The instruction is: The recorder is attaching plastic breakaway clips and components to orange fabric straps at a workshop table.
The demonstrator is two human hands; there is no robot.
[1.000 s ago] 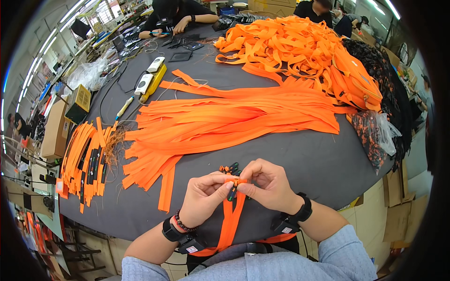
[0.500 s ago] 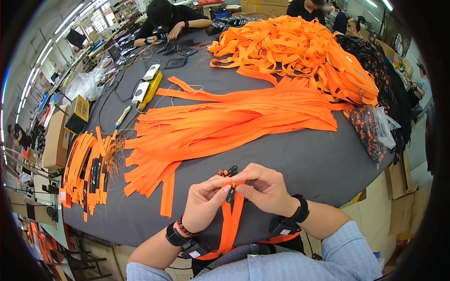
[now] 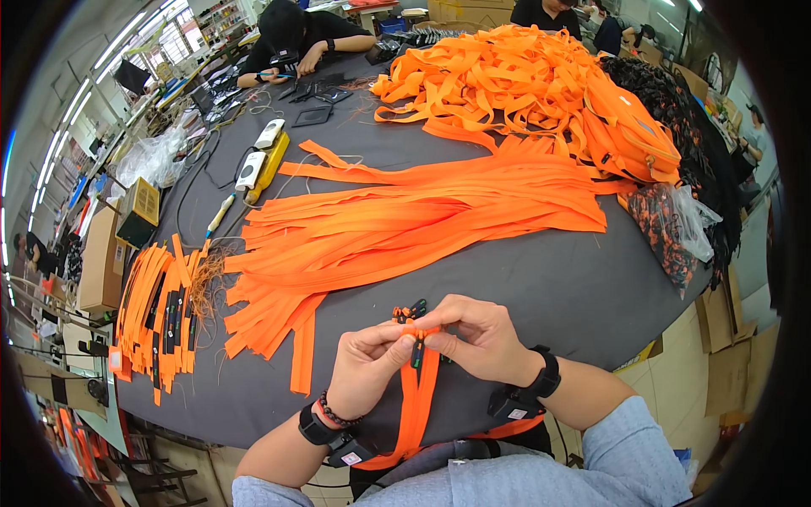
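Close together over the near part of the table, my left hand (image 3: 368,365) and my right hand (image 3: 481,340) are both closed, thumbs against fingers. Between their fingertips they pinch the upper end of an orange zipper tape (image 3: 411,404). Its two sides run down from there toward my lap. A dark zipper pull (image 3: 417,353) with a green tip hangs at the pinched end, and the fingers partly hide the slider. Just beyond my fingertips lies a small cluster of black, orange and green zipper sliders (image 3: 410,311).
Long orange zipper tapes (image 3: 397,220) spread across the table, with a heap of orange strips (image 3: 507,80) behind. Short orange and black strips (image 3: 160,313) lie left. A yellow-and-white power strip (image 3: 266,160) and a soldering-iron-like tool (image 3: 220,215) stand near them. A co-worker (image 3: 291,38) sits opposite.
My hands keep their pinch on the zipper tape and have barely moved. The view has shifted slightly.
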